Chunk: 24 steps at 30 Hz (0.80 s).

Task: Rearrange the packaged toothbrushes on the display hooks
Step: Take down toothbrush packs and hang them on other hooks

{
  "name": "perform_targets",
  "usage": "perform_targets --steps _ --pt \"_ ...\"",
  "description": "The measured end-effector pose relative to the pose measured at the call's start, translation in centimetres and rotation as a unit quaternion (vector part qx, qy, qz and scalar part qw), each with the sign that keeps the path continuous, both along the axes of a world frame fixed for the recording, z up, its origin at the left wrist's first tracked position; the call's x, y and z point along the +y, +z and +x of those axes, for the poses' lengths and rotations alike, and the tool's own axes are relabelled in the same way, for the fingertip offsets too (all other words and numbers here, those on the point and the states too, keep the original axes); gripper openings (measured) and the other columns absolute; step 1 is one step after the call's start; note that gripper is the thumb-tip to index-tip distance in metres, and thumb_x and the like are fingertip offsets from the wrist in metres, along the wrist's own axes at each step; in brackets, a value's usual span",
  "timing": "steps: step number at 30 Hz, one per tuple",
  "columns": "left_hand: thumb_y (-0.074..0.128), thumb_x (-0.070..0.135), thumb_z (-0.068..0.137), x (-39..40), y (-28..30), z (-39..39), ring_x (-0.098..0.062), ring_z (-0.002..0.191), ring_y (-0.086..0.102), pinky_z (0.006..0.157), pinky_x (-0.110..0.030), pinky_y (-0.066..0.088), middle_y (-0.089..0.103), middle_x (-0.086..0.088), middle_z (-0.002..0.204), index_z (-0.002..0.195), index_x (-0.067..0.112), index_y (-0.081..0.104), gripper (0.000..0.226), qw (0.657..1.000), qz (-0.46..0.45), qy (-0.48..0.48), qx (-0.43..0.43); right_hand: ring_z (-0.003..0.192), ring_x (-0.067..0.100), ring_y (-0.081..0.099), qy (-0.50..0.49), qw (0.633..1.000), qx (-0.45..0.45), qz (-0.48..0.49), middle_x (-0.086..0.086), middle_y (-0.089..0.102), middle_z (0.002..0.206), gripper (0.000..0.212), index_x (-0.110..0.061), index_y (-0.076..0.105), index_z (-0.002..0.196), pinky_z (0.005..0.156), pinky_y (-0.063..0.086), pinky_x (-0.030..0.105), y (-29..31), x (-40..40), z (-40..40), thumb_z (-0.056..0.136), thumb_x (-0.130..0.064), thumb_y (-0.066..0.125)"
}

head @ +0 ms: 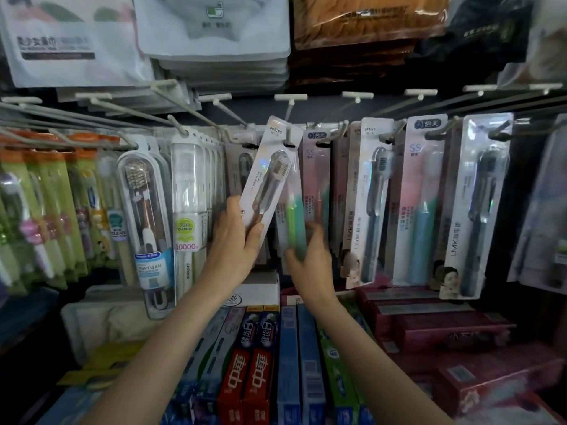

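Note:
My left hand [234,237] grips the lower end of a white "SPRING" toothbrush pack [270,170], tilted to the right, its top at the tip of a centre display hook [290,133]. My right hand [310,259] is blurred and closes around the bottom of a green toothbrush pack [296,222] that hangs just behind and right of the white one. More packs hang to the right: a pink one [316,179], a grey-brush SPRING pack [372,197], a blue-handled pack [422,204] and an LMK pack [478,204].
Left hooks carry a clear-cased brown brush [147,228], a CHOOHO pack [188,210] and green children's brush packs [52,216]. Toothpaste boxes [260,363] and red boxes [445,329] lie on the shelf below. Bagged goods [214,32] hang above. Several hook ends [357,96] stick out.

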<state>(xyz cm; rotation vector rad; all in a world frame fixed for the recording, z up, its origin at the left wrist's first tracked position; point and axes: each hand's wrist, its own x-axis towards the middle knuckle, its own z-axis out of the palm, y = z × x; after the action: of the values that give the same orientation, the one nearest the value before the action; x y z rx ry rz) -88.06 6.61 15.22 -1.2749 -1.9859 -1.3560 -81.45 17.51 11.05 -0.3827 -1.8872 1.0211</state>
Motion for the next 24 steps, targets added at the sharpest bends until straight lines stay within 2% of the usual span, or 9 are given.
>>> perform_targets --steps 3,5,9,11,14,17,18,21,24 --pt "0.049 0.014 0.094 -0.5 -0.1 0.8 0.001 0.107 0.044 0.087 -0.010 0.035 0.047 0.014 0.117 0.131 0.017 0.026 0.044 0.998 0.002 -0.055 -0.042 0.086 0.015 0.049 -0.061 0.996 0.012 0.067 0.008 0.047 0.118 0.048 -0.011 0.035 0.132 0.074 0.048 0.032 -0.1 -1.0 2.1 0.088 -0.007 0.054" --pt "0.050 0.016 0.093 -0.6 -0.2 1.2 0.002 0.103 0.048 0.086 -0.007 0.038 0.049 0.016 0.114 0.134 0.021 0.022 0.049 0.994 0.004 -0.087 -0.066 0.088 0.020 0.051 -0.067 0.990 0.003 0.127 0.008 0.043 0.124 0.057 -0.010 0.029 0.139 0.074 0.049 0.035 0.5 -1.6 3.4 0.088 -0.004 0.053" --pt "0.049 0.017 0.093 -0.9 -0.2 1.7 0.000 0.117 0.040 0.098 -0.014 0.031 0.040 0.009 0.132 0.144 0.024 0.010 0.064 0.992 0.012 -0.100 -0.071 0.097 0.026 0.057 -0.101 0.968 -0.053 0.225 0.008 0.045 0.129 0.065 -0.014 0.020 0.146 0.080 0.051 0.041 2.7 -2.0 5.7 0.089 -0.003 0.049" --pt "0.048 0.018 0.094 -1.2 -0.2 1.9 0.000 0.121 0.035 0.099 -0.015 0.026 0.036 0.009 0.137 0.146 0.025 0.007 0.066 0.993 0.008 -0.099 -0.067 0.094 0.027 0.058 -0.134 0.953 -0.089 0.258 0.008 0.047 0.126 0.068 -0.018 0.017 0.147 0.075 0.052 0.039 3.9 -1.7 7.2 0.089 -0.002 0.048" --pt "0.048 0.017 0.094 -1.5 0.0 1.9 0.001 0.117 0.037 0.093 -0.011 0.030 0.038 0.008 0.137 0.147 0.024 0.007 0.067 0.992 0.005 -0.104 -0.070 0.094 0.029 0.058 -0.178 0.911 -0.183 0.323 0.007 0.052 0.117 0.070 -0.025 0.018 0.147 0.069 0.047 0.035 6.3 -0.7 9.2 0.087 -0.002 0.048" --pt "0.047 0.015 0.095 -1.6 0.1 1.9 -0.001 0.117 0.038 0.094 -0.015 0.030 0.037 0.008 0.137 0.146 0.025 0.008 0.066 0.992 0.009 -0.100 -0.073 0.102 0.032 0.057 -0.172 0.828 -0.342 0.410 0.008 0.056 0.118 0.063 -0.032 0.030 0.143 0.072 0.045 0.037 8.6 -0.2 9.9 0.087 -0.006 0.045" --pt "0.047 0.015 0.095 -1.6 0.1 2.1 -0.002 0.117 0.037 0.094 -0.017 0.029 0.037 0.008 0.135 0.146 0.026 0.008 0.066 0.992 0.007 -0.097 -0.077 0.104 0.031 0.057 -0.153 0.818 -0.370 0.413 0.008 0.056 0.119 0.060 -0.032 0.034 0.141 0.073 0.045 0.037 8.9 -0.3 10.0 0.087 -0.007 0.045" --pt "0.048 0.013 0.094 -1.4 -0.1 2.3 -0.005 0.113 0.043 0.093 -0.019 0.032 0.041 0.007 0.131 0.146 0.026 0.010 0.066 0.993 0.020 -0.090 -0.069 0.100 0.029 0.057 -0.124 0.836 -0.365 0.390 0.007 0.058 0.115 0.055 -0.027 0.039 0.136 0.074 0.047 0.037 8.8 -0.5 10.6 0.084 -0.010 0.049" --pt "0.052 0.007 0.091 -0.9 -1.0 2.7 -0.016 0.119 0.044 0.096 -0.023 0.031 0.044 -0.006 0.132 0.147 0.023 0.011 0.072 0.999 0.029 -0.016 -0.015 0.085 0.022 0.053 -0.125 0.864 -0.336 0.353 0.002 0.056 0.101 0.049 -0.026 0.042 0.130 0.068 0.043 0.031 8.3 0.2 12.3 0.083 -0.018 0.055"
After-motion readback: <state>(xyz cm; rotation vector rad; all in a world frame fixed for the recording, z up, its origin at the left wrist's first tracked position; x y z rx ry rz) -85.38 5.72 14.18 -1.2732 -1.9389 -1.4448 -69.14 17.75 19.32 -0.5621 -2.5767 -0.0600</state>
